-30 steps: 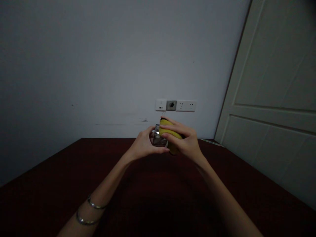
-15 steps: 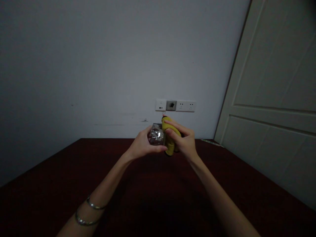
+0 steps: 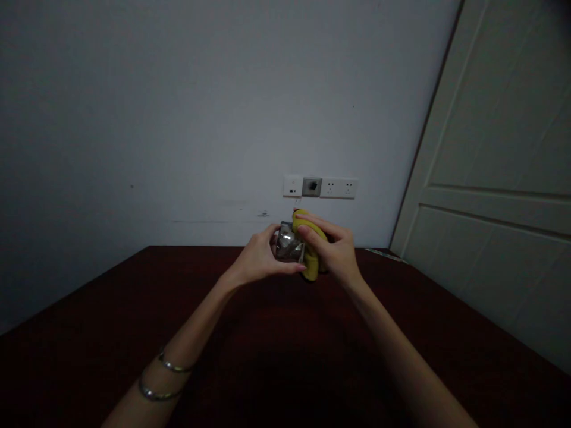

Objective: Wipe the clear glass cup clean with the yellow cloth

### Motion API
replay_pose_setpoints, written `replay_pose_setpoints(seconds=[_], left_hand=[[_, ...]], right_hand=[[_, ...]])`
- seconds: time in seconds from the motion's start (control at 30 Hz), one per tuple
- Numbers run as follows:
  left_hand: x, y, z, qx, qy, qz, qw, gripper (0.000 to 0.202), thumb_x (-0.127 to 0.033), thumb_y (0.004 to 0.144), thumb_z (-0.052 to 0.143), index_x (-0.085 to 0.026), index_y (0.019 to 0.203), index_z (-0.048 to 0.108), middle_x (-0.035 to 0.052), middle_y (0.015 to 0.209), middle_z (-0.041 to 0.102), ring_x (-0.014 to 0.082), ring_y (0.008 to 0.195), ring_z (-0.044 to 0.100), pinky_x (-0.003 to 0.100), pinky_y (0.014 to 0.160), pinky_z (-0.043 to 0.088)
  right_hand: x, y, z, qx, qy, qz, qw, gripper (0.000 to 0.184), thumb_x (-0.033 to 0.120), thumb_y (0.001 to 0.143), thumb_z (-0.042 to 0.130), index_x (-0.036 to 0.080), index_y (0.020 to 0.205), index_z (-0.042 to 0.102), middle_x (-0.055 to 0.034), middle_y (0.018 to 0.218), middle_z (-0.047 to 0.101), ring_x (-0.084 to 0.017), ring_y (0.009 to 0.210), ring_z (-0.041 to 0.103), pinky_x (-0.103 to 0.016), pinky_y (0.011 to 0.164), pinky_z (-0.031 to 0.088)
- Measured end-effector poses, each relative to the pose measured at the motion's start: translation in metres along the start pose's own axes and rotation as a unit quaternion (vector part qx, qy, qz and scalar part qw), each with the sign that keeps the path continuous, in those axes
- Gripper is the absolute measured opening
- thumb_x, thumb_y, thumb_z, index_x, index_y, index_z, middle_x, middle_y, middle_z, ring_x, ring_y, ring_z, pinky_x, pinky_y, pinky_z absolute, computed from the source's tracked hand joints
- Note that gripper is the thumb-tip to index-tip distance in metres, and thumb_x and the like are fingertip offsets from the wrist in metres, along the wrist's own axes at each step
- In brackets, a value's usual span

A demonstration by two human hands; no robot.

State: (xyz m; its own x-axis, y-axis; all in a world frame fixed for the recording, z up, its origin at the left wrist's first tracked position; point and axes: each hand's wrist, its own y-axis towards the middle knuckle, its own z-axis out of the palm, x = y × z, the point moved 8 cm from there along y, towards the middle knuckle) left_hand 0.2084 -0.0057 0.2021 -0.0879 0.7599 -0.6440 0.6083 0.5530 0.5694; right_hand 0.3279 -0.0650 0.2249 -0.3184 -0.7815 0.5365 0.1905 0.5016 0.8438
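My left hand (image 3: pixel 261 255) is wrapped round a small clear container (image 3: pixel 289 245), glass or plastic, with a shiny faceted look. Its thumb lies along the near side and the fingers are round the far side. My right hand (image 3: pixel 333 242) pinches a folded yellow cloth (image 3: pixel 311 264) with a dark edge and presses it against the right side of the container. Part of the cloth hangs down below the right fingers. Both hands are held up above the dark red table. Whatever is inside the container cannot be made out.
The dark red tabletop (image 3: pixel 276 333) reaches back to a pale wall (image 3: pixel 223 119). Low on that wall is a row of sockets (image 3: pixel 330 188). A light panelled door (image 3: pixel 499 178) stands on the right, and a thin flat strip (image 3: pixel 386 255) lies at the table's back right edge.
The container has tilted slightly and shifted a little to the right. The cloth has moved slightly against its side. Both hands keep their hold, and the view has shifted a little.
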Motion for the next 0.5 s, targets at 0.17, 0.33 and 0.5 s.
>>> replay_pose_setpoints(seconds=[0.17,0.33,0.5], left_hand=[[0.010,0.002,-0.002,-0.017,0.061,-0.005,0.998,0.063,-0.036,0.058,0.079,-0.014,0.111,0.053,0.0076,0.098,0.066,0.0221,0.086,0.063,0.034,0.074,0.051],[0.018,0.002,0.001,-0.013,0.072,-0.013,0.997,0.057,-0.032,0.061,0.075,-0.014,0.111,0.054,0.0072,0.097,0.067,0.0219,0.087,0.063,0.034,0.075,0.051],[0.014,0.001,0.000,-0.022,0.089,-0.019,0.996,0.071,-0.045,0.056,0.079,-0.015,0.116,0.054,0.0091,0.100,0.067,0.0245,0.089,0.064,0.038,0.079,0.050]], right_hand=[[0.019,-0.008,0.011,0.061,-0.105,-0.123,0.985,0.024,0.025,0.077,0.069,0.028,0.101,0.072,-0.0035,0.123,0.064,-0.022,0.113,0.061,-0.043,0.101,0.047],[0.026,-0.013,0.023,0.117,-0.148,-0.170,0.967,0.025,0.025,0.078,0.068,0.027,0.102,0.071,-0.0052,0.129,0.060,-0.022,0.116,0.059,-0.042,0.101,0.047],[0.004,-0.004,0.010,0.028,-0.094,-0.060,0.993,0.021,0.027,0.077,0.069,0.027,0.098,0.073,-0.0050,0.113,0.069,-0.021,0.110,0.063,-0.041,0.100,0.048]])
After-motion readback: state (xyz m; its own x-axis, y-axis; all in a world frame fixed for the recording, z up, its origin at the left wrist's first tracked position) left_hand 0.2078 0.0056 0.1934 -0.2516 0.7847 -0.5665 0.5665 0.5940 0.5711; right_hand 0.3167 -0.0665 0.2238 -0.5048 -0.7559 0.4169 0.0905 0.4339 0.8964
